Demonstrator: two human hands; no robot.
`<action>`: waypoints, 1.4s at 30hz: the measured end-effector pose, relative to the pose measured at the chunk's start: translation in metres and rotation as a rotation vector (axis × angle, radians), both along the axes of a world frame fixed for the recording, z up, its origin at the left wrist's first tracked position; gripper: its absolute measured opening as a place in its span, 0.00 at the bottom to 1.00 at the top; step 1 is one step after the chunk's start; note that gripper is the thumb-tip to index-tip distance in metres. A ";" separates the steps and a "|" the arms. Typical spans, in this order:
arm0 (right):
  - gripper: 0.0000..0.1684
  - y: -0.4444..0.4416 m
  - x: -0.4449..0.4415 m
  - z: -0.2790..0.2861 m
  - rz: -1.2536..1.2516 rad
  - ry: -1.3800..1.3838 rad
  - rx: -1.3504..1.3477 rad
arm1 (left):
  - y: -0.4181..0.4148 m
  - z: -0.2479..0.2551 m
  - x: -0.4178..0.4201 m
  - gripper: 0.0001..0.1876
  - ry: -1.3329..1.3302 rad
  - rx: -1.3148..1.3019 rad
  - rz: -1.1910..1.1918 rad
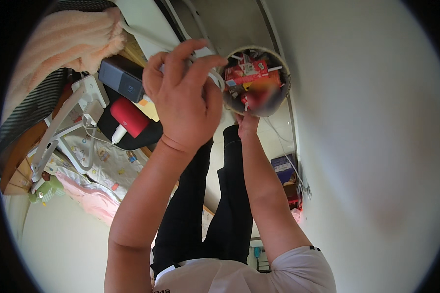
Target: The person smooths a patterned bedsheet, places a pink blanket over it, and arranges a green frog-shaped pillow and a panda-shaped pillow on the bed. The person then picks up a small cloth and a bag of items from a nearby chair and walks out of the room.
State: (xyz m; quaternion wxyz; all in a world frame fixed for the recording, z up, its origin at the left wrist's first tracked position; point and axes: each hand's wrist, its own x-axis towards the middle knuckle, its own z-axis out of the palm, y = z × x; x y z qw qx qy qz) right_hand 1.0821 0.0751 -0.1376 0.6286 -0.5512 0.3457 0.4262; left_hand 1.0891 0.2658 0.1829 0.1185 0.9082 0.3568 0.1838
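Note:
My left hand (pixel 185 91) is raised, back upward, with its fingers bent and spread. A white cable loop (pixel 217 78) shows between its thumb and forefinger; the palm is hidden, so whether it grips the cable is unclear. My right hand (pixel 248 125) holds the near side of a round bin (pixel 286 88), its fingers partly hidden beneath. Inside the bin lie red drink cartons (pixel 247 72) with white straws and other crumpled waste. One patch of the contents is blurred. Just left of my left hand lies a dark power bank (pixel 121 78) with a lit display and a white plug.
A red cylindrical device (pixel 129 116) rests on a black surface near a white folding stand (pixel 64 128). Pink fleece (pixel 73 36) covers a chair at upper left. Patterned bedding (pixel 102 157) lies below. A white wall (pixel 359 128) borders the right; boxes (pixel 284 168) stand along it.

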 end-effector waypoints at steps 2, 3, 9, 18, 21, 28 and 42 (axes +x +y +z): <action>0.31 -0.020 -0.005 0.010 -0.002 0.033 -0.052 | -0.001 -0.003 -0.003 0.17 -0.032 0.016 -0.018; 0.32 -0.031 -0.005 0.007 -0.022 0.030 -0.046 | -0.002 -0.004 -0.002 0.17 -0.049 0.058 -0.045; 0.35 -0.089 0.004 -0.005 0.103 0.065 0.037 | -0.047 -0.013 -0.022 0.17 -0.156 0.025 -0.439; 0.42 -0.115 0.074 0.017 0.026 0.136 0.173 | -0.128 -0.163 -0.013 0.18 -0.247 -0.816 -0.065; 0.40 -0.115 0.096 0.012 -0.113 0.095 0.172 | -0.095 -0.197 0.013 0.15 -0.311 -0.877 0.183; 0.15 -0.119 0.110 -0.004 -0.014 -0.195 0.079 | -0.076 -0.269 -0.003 0.24 -0.246 -0.827 0.719; 0.10 -0.136 0.112 0.060 -0.040 -0.332 0.081 | -0.080 -0.270 -0.023 0.34 0.268 -1.621 0.509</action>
